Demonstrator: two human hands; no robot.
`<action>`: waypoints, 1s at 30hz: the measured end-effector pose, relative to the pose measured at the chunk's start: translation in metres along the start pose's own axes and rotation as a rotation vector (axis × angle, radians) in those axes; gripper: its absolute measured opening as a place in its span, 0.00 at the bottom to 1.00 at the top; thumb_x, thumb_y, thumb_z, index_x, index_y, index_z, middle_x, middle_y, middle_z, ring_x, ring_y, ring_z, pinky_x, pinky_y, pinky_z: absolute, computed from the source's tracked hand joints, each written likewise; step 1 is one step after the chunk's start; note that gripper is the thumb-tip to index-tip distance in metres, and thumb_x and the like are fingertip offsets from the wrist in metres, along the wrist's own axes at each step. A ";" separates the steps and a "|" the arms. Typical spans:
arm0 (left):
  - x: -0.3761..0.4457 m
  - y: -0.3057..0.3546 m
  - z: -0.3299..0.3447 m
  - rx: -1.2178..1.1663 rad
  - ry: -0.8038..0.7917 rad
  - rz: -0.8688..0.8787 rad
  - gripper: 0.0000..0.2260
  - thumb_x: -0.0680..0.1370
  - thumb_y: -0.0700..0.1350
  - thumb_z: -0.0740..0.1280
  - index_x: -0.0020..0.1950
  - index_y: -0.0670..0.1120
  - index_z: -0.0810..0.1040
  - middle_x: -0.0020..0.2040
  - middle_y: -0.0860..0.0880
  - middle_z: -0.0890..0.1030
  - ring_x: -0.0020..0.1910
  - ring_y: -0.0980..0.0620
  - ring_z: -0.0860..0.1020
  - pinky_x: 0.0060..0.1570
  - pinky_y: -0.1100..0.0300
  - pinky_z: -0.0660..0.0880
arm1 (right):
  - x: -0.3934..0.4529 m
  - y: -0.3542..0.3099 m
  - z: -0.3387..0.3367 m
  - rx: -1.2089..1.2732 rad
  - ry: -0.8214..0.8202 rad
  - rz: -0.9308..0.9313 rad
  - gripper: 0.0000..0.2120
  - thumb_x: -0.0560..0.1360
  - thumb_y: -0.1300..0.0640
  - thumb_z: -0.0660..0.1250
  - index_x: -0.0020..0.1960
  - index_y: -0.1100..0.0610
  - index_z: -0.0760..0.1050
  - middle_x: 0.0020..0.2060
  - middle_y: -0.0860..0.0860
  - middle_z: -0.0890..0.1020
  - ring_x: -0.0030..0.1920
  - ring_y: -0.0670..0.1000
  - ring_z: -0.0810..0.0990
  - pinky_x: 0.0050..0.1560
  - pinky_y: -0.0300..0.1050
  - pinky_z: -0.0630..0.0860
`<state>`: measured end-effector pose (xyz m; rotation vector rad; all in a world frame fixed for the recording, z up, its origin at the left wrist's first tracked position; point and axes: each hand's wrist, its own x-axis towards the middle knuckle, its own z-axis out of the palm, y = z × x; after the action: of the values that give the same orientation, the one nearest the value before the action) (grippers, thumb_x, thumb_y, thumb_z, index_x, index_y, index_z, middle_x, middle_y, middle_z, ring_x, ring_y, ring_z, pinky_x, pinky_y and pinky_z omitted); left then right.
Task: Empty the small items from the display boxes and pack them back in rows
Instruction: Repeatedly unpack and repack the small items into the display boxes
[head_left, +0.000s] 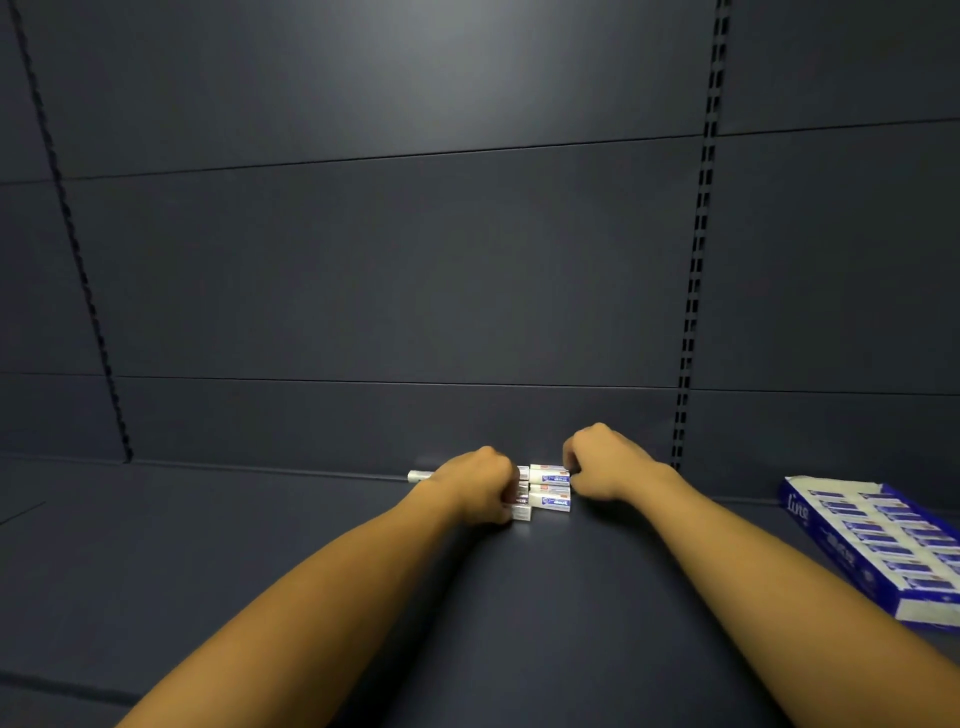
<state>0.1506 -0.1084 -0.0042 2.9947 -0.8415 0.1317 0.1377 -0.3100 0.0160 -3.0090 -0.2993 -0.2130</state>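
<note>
Together, both hands (480, 480) (605, 462) grip small packets (549, 491).

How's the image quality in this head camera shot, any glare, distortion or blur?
Head view: a soft bright patch on the back panel, corners falling dark; wide-angle bending of the slotted uprights; print on the small items between the left hand and right hand is too blurred to read.
</note>
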 end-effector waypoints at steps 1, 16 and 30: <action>-0.001 -0.002 0.000 0.003 -0.007 0.015 0.07 0.72 0.46 0.72 0.48 0.46 0.80 0.48 0.47 0.80 0.44 0.45 0.79 0.43 0.53 0.78 | 0.001 -0.002 0.000 0.009 0.004 0.005 0.08 0.72 0.63 0.66 0.49 0.55 0.79 0.48 0.52 0.80 0.46 0.54 0.81 0.47 0.50 0.82; -0.014 -0.038 -0.042 -0.029 0.127 0.077 0.11 0.74 0.48 0.74 0.55 0.48 0.83 0.54 0.49 0.77 0.49 0.50 0.77 0.44 0.56 0.76 | -0.004 -0.023 0.016 0.111 -0.101 0.046 0.13 0.68 0.55 0.81 0.46 0.56 0.79 0.45 0.51 0.81 0.47 0.53 0.81 0.52 0.51 0.80; -0.037 -0.067 -0.016 -0.120 0.087 -0.004 0.14 0.73 0.46 0.77 0.56 0.46 0.82 0.55 0.47 0.79 0.50 0.47 0.78 0.52 0.52 0.78 | -0.009 -0.037 0.027 0.119 -0.115 0.153 0.16 0.68 0.51 0.80 0.51 0.56 0.79 0.49 0.50 0.78 0.49 0.52 0.80 0.52 0.46 0.78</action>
<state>0.1528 -0.0315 0.0080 2.8570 -0.8041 0.2022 0.1250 -0.2727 -0.0081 -2.9135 -0.0868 -0.0078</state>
